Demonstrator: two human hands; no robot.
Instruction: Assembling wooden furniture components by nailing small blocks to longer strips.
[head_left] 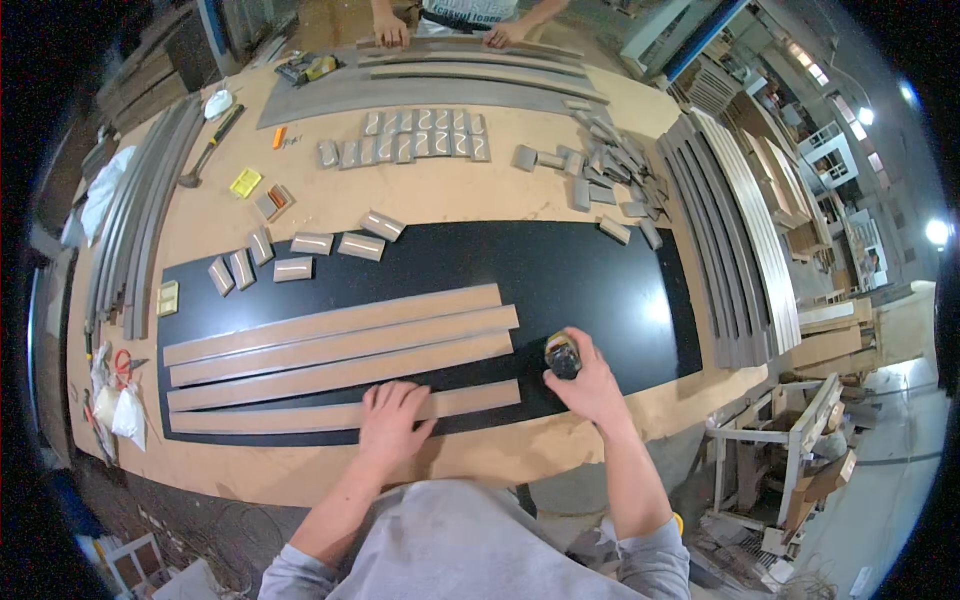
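My left hand (392, 425) lies on the nearest long tan strip (470, 399), fingers stretched over it and resting on its surface. Beyond it, several similar strips (340, 333) with grey edges run side by side across the black panel (600, 270). To the right of the strip ends, my right hand (592, 385) is closed round a small dark object with a yellowish rim (562, 356). Its exact kind is unclear. On the panel's far left part sit several short blocks (361, 247), each with a white line along its top.
More blocks (420, 135) with white squiggles stand in rows farther back, beside a loose pile (610, 165). Long grey strips are stacked at left (150, 215) and right (715, 240). A hammer (212, 145) and red-handled scissors (123, 365) lie at left. Another person's hands (500, 36) touch strips opposite.
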